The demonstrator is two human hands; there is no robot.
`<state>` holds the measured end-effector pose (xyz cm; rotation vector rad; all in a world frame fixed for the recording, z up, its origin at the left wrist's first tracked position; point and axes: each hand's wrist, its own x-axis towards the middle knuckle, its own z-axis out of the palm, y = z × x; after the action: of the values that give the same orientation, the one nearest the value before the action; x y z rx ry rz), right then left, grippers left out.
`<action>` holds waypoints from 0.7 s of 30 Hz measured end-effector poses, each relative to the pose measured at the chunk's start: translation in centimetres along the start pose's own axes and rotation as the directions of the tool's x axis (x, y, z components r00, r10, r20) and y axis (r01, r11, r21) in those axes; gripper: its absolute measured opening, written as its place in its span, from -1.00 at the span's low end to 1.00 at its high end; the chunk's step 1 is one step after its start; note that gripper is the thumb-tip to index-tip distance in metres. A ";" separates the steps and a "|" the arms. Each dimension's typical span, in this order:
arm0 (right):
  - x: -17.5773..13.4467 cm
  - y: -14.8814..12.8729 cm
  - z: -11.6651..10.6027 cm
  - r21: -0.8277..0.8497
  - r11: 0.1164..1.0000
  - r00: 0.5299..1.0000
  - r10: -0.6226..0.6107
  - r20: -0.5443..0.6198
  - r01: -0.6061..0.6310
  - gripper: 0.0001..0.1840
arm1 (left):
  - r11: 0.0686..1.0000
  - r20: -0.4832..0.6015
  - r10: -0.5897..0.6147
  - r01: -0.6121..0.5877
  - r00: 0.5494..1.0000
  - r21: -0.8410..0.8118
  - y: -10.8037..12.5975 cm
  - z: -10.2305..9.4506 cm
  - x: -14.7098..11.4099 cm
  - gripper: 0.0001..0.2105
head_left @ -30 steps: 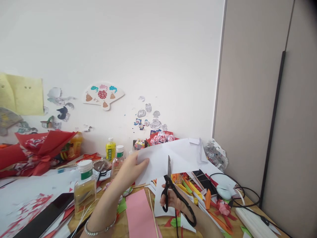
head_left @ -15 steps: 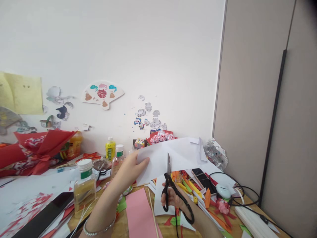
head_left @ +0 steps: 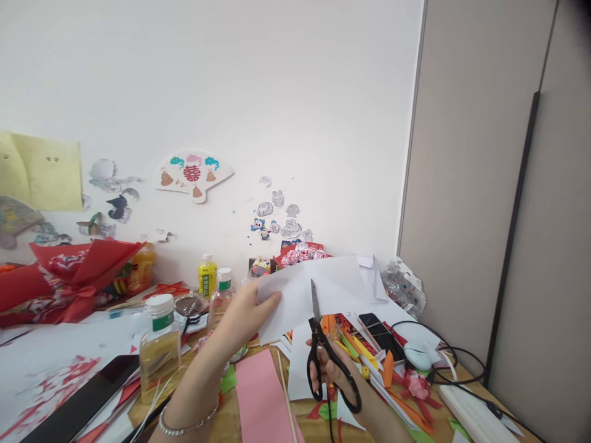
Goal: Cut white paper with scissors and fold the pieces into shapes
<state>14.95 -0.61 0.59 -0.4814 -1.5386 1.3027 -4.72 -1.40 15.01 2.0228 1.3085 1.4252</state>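
Note:
A white sheet of paper (head_left: pixel 337 277) is held up over the cluttered table, pinched at its left edge by my left hand (head_left: pixel 258 307), thumb on the near face. My right hand (head_left: pixel 335 369) grips black-handled scissors (head_left: pixel 318 338) from below, fingers in the handle loops. Their metal blades point up and overlap the middle of the sheet in view. I cannot tell whether the blades touch the paper. Under my hands lie a pink paper strip (head_left: pixel 263 397), a thin wooden stick (head_left: pixel 286 397) and another white paper piece (head_left: pixel 300 366).
Bottles stand at the left, the nearest a clear bottle of yellowish liquid (head_left: pixel 160 357). A red-wrapped bouquet (head_left: pixel 87 277) lies at the far left. Coloured paper scraps, a phone (head_left: pixel 379 332), a white mouse (head_left: pixel 420 355) and a power strip (head_left: pixel 475 412) crowd the right side.
The scissors have tilted slightly and their handles have shifted a little to the right. The sheet's right part has moved slightly left. My left hand keeps its pinch.

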 end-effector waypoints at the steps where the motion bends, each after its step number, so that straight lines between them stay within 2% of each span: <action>1: -0.1 -0.2 0.1 -0.001 1.000 1.000 0.007 -0.007 -0.007 -0.37 | 1.000 -0.006 0.003 -0.003 1.000 0.003 0.0 0.0 0.0 -0.77; 21: -0.8 -1.5 1.3 -0.078 0.997 0.993 -0.010 -0.117 0.001 -0.68 | 0.999 0.037 0.024 -0.026 0.999 0.042 -0.3 0.0 0.2 -0.73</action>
<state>14.56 -2.42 1.69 -0.5926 -1.4954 1.1920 -4.83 -1.11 14.91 2.0896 1.3130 1.3756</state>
